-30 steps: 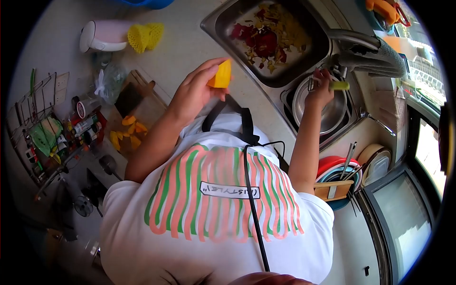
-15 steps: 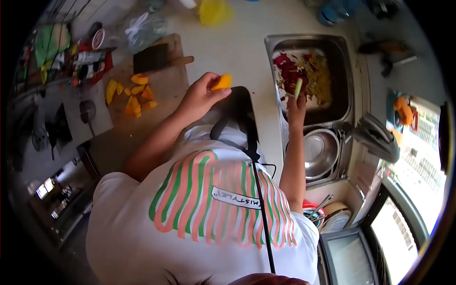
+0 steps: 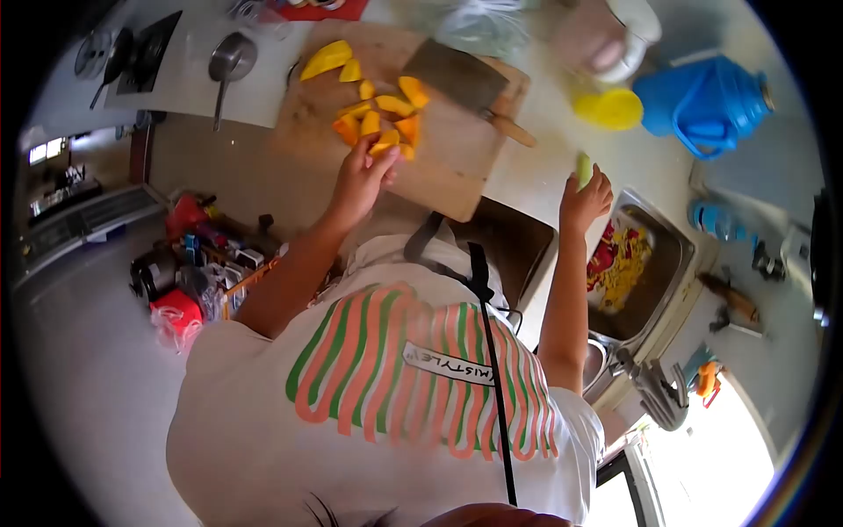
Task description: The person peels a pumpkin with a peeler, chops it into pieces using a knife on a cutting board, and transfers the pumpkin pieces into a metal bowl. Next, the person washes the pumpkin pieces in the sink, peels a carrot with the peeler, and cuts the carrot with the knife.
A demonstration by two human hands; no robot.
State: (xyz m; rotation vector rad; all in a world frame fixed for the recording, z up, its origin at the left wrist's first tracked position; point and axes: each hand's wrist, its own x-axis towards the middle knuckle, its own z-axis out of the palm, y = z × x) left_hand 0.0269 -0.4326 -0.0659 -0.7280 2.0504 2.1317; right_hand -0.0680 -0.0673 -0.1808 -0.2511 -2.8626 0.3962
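Left grip (image 3: pixel 358 180) was pinching an orange wedge (image 3: pixel 384 141) between thumb and fingertips, at the near edge of a loose pile of cut pieces (image 3: pixel 395 105). Pile sat on a wooden board (image 3: pixel 448 171). I couldn't tell if the wedge bore on the board or on its neighbours. Right of the pile: cleaver (image 3: pixel 452 75) flat on the board, handle past the edge. Then right grip (image 3: pixel 587 202), fingers curled round a light-green handle (image 3: pixel 583 169), above the bench (image 3: pixel 522 180), just beside the sink (image 3: pixel 666 268) with its peelings (image 3: pixel 622 263). My read: step in hand was setting the wedge down. Next move called for easing the left fingertips apart without dragging pieces.
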